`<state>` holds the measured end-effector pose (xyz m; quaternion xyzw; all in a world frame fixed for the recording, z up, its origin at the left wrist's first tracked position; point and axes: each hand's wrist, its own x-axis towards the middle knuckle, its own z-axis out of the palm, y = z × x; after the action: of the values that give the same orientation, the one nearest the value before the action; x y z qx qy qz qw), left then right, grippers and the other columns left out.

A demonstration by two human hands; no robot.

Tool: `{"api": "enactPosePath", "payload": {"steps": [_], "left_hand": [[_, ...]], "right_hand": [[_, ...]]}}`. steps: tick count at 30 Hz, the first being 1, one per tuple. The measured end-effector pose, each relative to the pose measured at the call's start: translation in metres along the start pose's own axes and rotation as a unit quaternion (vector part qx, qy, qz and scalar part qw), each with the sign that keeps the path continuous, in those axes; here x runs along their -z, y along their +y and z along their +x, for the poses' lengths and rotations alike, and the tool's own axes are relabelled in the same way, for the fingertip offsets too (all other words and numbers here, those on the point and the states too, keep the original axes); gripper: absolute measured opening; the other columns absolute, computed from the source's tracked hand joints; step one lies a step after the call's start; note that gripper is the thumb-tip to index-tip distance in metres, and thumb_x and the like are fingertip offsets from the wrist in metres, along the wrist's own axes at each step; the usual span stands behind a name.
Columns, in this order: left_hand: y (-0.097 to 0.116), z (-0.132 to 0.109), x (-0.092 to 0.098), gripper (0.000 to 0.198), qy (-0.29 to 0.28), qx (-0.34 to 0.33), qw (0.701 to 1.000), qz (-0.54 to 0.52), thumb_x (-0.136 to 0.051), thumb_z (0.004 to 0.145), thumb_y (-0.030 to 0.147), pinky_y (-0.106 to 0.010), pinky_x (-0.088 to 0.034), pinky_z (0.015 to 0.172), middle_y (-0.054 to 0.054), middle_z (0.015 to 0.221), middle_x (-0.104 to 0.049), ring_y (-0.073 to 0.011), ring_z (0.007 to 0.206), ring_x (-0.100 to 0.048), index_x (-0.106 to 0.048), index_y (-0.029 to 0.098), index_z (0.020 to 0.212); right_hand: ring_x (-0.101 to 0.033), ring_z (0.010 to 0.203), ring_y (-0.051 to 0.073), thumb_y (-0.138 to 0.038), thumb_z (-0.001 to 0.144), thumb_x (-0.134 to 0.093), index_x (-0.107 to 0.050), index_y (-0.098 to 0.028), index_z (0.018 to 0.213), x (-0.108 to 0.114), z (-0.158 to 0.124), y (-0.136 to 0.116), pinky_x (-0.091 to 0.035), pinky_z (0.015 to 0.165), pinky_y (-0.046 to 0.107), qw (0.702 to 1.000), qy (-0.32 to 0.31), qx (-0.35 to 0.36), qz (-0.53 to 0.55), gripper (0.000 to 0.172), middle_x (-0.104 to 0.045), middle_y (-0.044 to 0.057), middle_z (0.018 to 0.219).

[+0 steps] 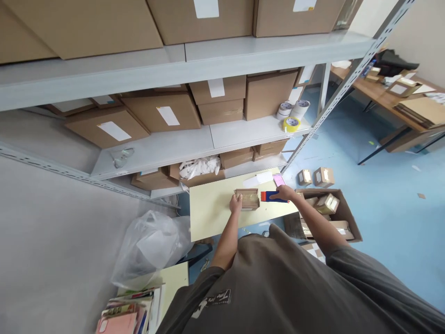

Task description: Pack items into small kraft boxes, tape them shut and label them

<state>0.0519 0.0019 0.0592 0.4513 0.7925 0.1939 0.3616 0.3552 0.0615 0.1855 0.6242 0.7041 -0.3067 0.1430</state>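
On the pale yellow table (205, 218) rests a small cardboard box (249, 198) with clear tape across its top. My left hand (236, 203) grips the box at its left end, fingers closed around the edge. In my right hand (283, 193) is a flat blue packet with orange-red ends (269, 196), held just to the right of the box. A narrow gap separates the packet from the box. A pink slip (278, 180) and white paper sheets (259, 179) lie behind my right hand.
Shelves (239, 134) of cardboard boxes stand in front, with tape rolls (291, 123) at one end. An open carton (352, 222) of small boxes sits at the right, near two boxes (324, 176) on the floor. A plastic bag (156, 246) is at the left.
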Motion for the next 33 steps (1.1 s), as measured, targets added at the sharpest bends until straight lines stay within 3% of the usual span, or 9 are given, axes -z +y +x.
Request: {"api": "enactPosePath", "payload": {"steps": [5,22,26,29,33], "left_hand": [[-0.003,0.004,0.000,0.038,-0.008,-0.002,1.000,-0.003,-0.053,0.106,0.052,-0.033,-0.053,0.090,-0.012,0.125,-0.079,-0.0281,0.117,-0.073,-0.069,0.024,0.126],[-0.016,0.017,0.001,0.040,-0.008,-0.007,1.000,-0.012,-0.056,0.102,0.055,-0.035,-0.054,0.091,-0.012,0.120,-0.079,-0.0306,0.115,-0.073,-0.070,0.025,0.125],[-0.026,0.025,0.012,0.036,0.007,-0.006,1.000,-0.028,-0.056,0.103,0.052,-0.034,-0.055,0.089,-0.012,0.114,-0.080,-0.0291,0.110,-0.074,-0.073,0.023,0.117],[-0.038,0.035,0.023,0.033,-0.015,-0.030,0.998,-0.059,-0.060,0.101,0.050,-0.031,-0.056,0.088,-0.009,0.105,-0.081,-0.0258,0.103,-0.075,-0.075,0.022,0.107],[-0.058,0.048,0.035,0.034,-0.022,-0.036,0.993,-0.111,-0.060,0.101,0.050,-0.030,-0.057,0.092,-0.009,0.107,-0.082,-0.0239,0.104,-0.076,-0.076,0.020,0.109]], "right_hand": [[-0.073,0.084,0.028,-0.088,0.071,-0.076,-0.079,-0.020,0.084,-0.003,0.003,0.008,-0.049,0.067,0.031,0.999,-0.007,0.018,0.038,0.069,-0.078,0.012,0.089],[-0.072,0.089,0.025,-0.081,0.072,-0.081,-0.077,-0.019,0.089,-0.008,0.005,0.009,-0.053,0.074,0.028,0.996,-0.014,0.013,0.082,0.065,-0.079,0.009,0.098],[-0.072,0.087,0.026,-0.080,0.072,-0.081,-0.077,-0.017,0.090,-0.008,-0.005,0.025,-0.053,0.072,0.029,0.995,-0.009,-0.013,0.101,0.065,-0.079,0.010,0.094],[-0.072,0.086,0.027,-0.081,0.074,-0.078,-0.077,-0.017,0.088,-0.006,-0.007,0.033,-0.052,0.072,0.029,0.995,0.008,-0.020,0.094,0.065,-0.079,0.010,0.091],[-0.073,0.089,0.026,-0.081,0.076,-0.077,-0.078,-0.019,0.091,-0.015,0.008,0.006,-0.050,0.071,0.027,0.998,0.027,-0.006,0.056,0.064,-0.080,0.010,0.095]]}}
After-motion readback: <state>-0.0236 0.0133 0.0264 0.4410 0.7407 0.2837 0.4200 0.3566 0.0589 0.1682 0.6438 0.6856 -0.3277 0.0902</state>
